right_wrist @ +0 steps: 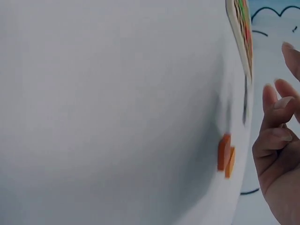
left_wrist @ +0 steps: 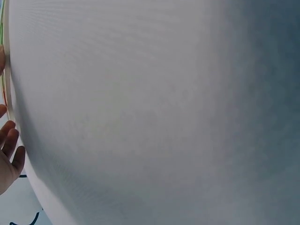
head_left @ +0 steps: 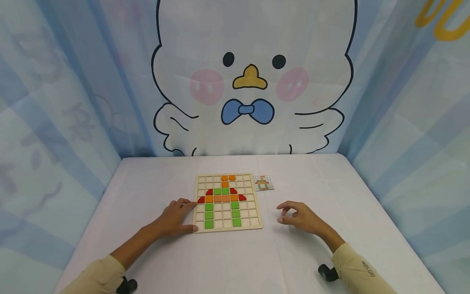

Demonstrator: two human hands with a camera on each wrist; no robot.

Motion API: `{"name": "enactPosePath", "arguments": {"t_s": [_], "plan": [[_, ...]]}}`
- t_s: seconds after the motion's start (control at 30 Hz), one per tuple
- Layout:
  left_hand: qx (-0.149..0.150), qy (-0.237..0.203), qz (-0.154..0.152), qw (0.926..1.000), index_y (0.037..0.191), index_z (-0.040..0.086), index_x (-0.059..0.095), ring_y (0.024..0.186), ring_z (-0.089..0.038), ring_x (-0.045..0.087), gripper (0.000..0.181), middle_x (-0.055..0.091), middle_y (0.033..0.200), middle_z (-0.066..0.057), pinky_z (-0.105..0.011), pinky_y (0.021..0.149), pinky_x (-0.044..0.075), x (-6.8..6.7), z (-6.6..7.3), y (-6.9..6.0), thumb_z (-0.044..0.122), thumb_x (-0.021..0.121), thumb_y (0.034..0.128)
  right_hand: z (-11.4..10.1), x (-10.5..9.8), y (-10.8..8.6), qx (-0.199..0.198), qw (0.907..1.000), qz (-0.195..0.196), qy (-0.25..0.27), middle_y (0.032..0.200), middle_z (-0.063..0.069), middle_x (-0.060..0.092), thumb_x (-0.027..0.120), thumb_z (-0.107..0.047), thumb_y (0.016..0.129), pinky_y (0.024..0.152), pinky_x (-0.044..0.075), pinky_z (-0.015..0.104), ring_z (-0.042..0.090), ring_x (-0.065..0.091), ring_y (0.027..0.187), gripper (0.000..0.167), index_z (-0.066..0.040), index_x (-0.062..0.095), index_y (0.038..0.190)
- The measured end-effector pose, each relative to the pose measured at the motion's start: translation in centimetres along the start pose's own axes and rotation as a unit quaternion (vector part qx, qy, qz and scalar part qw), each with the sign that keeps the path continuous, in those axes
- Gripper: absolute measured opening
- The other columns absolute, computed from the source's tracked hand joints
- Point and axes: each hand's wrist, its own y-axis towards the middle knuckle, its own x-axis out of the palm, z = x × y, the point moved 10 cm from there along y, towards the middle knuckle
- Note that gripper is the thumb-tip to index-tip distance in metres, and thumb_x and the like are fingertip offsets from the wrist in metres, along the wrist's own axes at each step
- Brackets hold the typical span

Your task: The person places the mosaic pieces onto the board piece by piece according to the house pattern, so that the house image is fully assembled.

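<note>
My left hand point(head_left: 176, 218) rests at the left edge of a wooden grid board point(head_left: 253, 210). Its fingertips and thumb touch the rim. On the board, green squares point(head_left: 209, 214), orange squares point(head_left: 218, 198), red quarter-round pieces point(head_left: 233, 191) and orange circles point(head_left: 232, 178) form a figure. To the right of the board my right hand point(head_left: 302, 218) hovers above the table, fingers loosely bent, with nothing visible in them. The right wrist view shows two orange blocks, one darker point(right_wrist: 224, 152) and one lighter point(right_wrist: 230, 162), on the table near this hand; the head view hides them.
A small pattern card point(head_left: 264, 183) lies beside the board's upper right corner. White cloth covers the table point(head_left: 235, 261). Printed curtains point(head_left: 55, 122) stand at the back and both sides. Black devices point(head_left: 328, 272) are at the wrists.
</note>
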Motion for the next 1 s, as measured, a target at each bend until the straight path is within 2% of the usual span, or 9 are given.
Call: {"name": "enactPosePath", "arguments": {"t_s": [0.1, 0.17, 0.3, 0.4, 0.5, 0.63, 0.7, 0.87, 1.0], "plan": [[-0.003, 0.0, -0.001, 1.0, 0.149, 0.019, 0.047, 0.119, -0.028, 0.045, 0.087, 0.048, 0.143, -0.011, -0.053, 0.1, 0.047, 0.0, 0.0, 0.0, 0.059, 0.077, 0.0778, 1.9, -2.3, -1.6, 0.025, 0.9986, 0.034, -0.03, 0.097, 0.006, 0.064, 0.08, -0.025, 0.086, 0.058, 0.045, 0.023, 0.008, 0.052, 0.073, 0.039, -0.005, 0.068, 0.119], [-0.003, 0.0, -0.001, 1.0, 0.149, 0.02, 0.047, 0.119, -0.028, 0.044, 0.087, 0.048, 0.143, -0.011, -0.052, 0.101, 0.047, 0.0, -0.1, 0.0, 0.059, 0.077, 0.0779, 3.0, -3.4, -2.5, 0.044, 0.9963, 0.053, -0.052, 0.097, 0.005, 0.064, 0.08, -0.023, 0.085, 0.058, 0.042, 0.022, 0.009, 0.05, 0.073, 0.038, -0.007, 0.068, 0.117], [0.002, 0.004, 0.001, 1.0, 0.149, 0.018, 0.047, 0.118, -0.028, 0.045, 0.086, 0.048, 0.142, -0.012, -0.052, 0.1, 0.047, -0.1, -0.1, 0.0, 0.057, 0.078, 0.0787, 4.3, -4.6, -3.7, 0.068, 0.9915, 0.072, -0.084, 0.101, 0.005, 0.064, 0.078, -0.023, 0.087, 0.061, 0.042, 0.023, 0.014, 0.051, 0.082, 0.036, -0.01, 0.068, 0.119], [0.004, 0.004, 0.001, 1.0, 0.149, 0.016, 0.048, 0.119, -0.028, 0.045, 0.086, 0.047, 0.143, -0.012, -0.052, 0.099, 0.046, -0.2, -0.2, -0.1, 0.056, 0.078, 0.079, 4.7, -4.7, -3.8, 0.068, 0.9892, 0.078, -0.104, 0.102, 0.005, 0.063, 0.077, -0.023, 0.088, 0.071, 0.045, 0.027, 0.021, 0.053, 0.096, 0.037, -0.011, 0.067, 0.122], [0.002, 0.002, -0.001, 1.0, 0.149, 0.016, 0.048, 0.119, -0.028, 0.045, 0.086, 0.047, 0.143, -0.012, -0.053, 0.099, 0.046, -0.2, -0.2, 0.0, 0.057, 0.078, 0.0788, 4.8, -4.5, -3.6, 0.051, 0.9881, 0.077, -0.123, 0.102, 0.004, 0.064, 0.077, -0.02, 0.088, 0.078, 0.046, 0.032, 0.023, 0.055, 0.101, 0.039, -0.011, 0.067, 0.124], [0.003, 0.002, -0.004, 1.0, 0.15, 0.017, 0.047, 0.119, -0.028, 0.045, 0.087, 0.047, 0.143, -0.012, -0.053, 0.1, 0.046, 0.0, -0.3, 0.1, 0.058, 0.077, 0.0792, 4.8, -3.9, -3.4, 0.03, 0.9877, 0.065, -0.139, 0.101, 0.004, 0.063, 0.075, -0.017, 0.089, 0.079, 0.047, 0.034, 0.021, 0.056, 0.096, 0.036, -0.011, 0.068, 0.124], [0.003, 0.003, -0.005, 1.0, 0.15, 0.017, 0.046, 0.119, -0.028, 0.045, 0.087, 0.047, 0.143, -0.011, -0.052, 0.1, 0.046, 0.2, -0.3, 0.1, 0.058, 0.077, 0.0794, 5.0, -3.7, -3.3, 0.032, 0.9868, 0.064, -0.145, 0.101, 0.003, 0.063, 0.075, -0.017, 0.089, 0.079, 0.047, 0.034, 0.02, 0.056, 0.095, 0.033, -0.012, 0.07, 0.121], [0.004, 0.006, -0.003, 1.0, 0.149, 0.017, 0.047, 0.118, -0.029, 0.045, 0.087, 0.047, 0.143, -0.012, -0.053, 0.1, 0.047, 0.2, -0.2, 0.1, 0.058, 0.077, 0.079, 5.0, -3.7, -3.2, 0.031, 0.9864, 0.068, -0.146, 0.099, 0.001, 0.062, 0.078, -0.018, 0.087, 0.082, 0.048, 0.034, 0.019, 0.056, 0.095, 0.025, -0.013, 0.069, 0.11], [0.003, 0.009, -0.005, 0.9999, 0.15, 0.018, 0.047, 0.119, -0.029, 0.045, 0.087, 0.047, 0.143, -0.012, -0.053, 0.1, 0.047, 0.2, -0.2, 0.1, 0.059, 0.077, 0.0789, 4.5, -3.7, -3.0, 0.009, 0.9877, 0.07, -0.139, 0.095, -0.002, 0.063, 0.08, -0.017, 0.085, 0.078, 0.048, 0.029, 0.015, 0.056, 0.091, 0.023, -0.014, 0.064, 0.101]]}}
